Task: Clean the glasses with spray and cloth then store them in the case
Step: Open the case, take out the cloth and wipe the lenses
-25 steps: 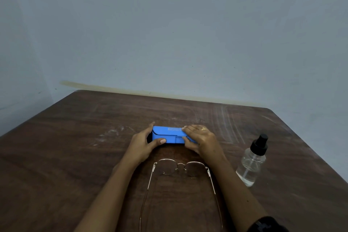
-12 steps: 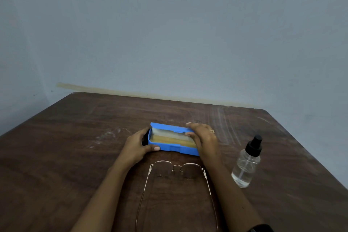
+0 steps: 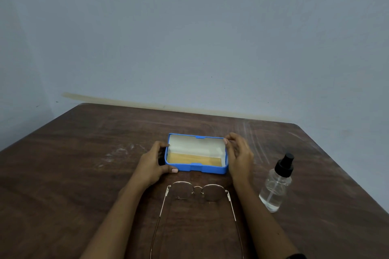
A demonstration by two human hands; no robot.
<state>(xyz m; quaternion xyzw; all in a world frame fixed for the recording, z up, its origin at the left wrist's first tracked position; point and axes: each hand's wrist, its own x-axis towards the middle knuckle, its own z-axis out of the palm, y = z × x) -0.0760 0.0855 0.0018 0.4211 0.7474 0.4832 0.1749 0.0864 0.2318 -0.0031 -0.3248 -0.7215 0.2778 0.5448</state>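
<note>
Case [image 3: 202, 168] lid further back than before, right hand [image 3: 240, 154] at its corner.

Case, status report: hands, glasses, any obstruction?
Both on case: left hand grips left end, right hand holds lid edge. Case open, glasses unfolded on table before it. Nothing blocking; spray bottle upright at right.

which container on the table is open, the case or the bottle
The blue case: its lid is tipped up, showing the pale lining inside. The spray bottle has its black top on.
</note>
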